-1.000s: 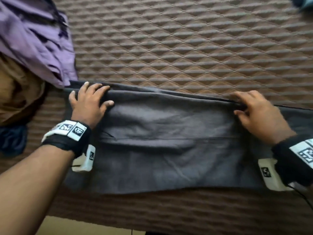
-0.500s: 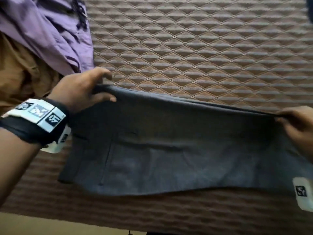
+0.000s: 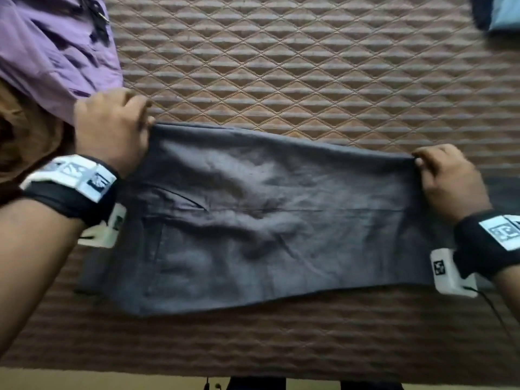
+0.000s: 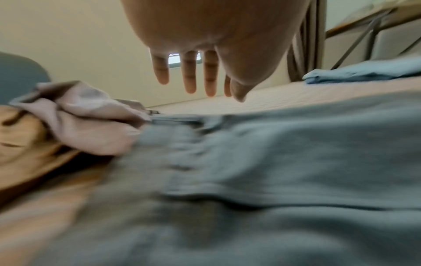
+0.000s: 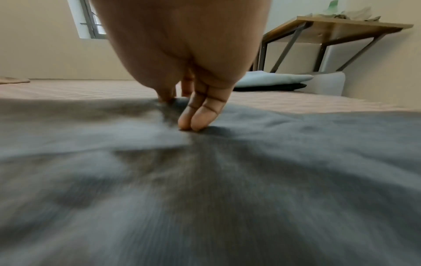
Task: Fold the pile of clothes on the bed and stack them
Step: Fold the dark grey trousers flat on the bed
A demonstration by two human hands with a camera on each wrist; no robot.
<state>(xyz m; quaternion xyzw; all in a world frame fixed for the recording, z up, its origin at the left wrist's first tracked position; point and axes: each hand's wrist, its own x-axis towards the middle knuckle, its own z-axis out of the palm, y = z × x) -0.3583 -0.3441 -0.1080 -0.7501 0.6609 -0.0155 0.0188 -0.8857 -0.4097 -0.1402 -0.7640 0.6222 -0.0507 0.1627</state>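
Your grey trousers (image 3: pixel 264 220) lie on the near part of the quilted bed (image 3: pixel 309 66), long axis running left to right, already folded lengthwise. The far long edge is lifted off the bed and that is the edge you hold; the near edge rests toward you. Your left hand (image 3: pixel 111 130) grips the far-left corner, where a pocket seam shows below (likely the waist end), fingers curled over the cloth. The left wrist view shows those fingers hanging straight, so how tight that hold is I cannot tell. Your right hand (image 3: pixel 450 175) pinches the far edge at the right, thumb against fingertips (image 5: pixel 193 124). Both hands sit at the ends of the long axis, so my guess is you bring one end across to the other.

The unfolded pile, a purple garment (image 3: pixel 53 49) over a brown one (image 3: pixel 25 142), lies just left of your left hand; folded blue clothes (image 3: pixel 503 12) sit far right.
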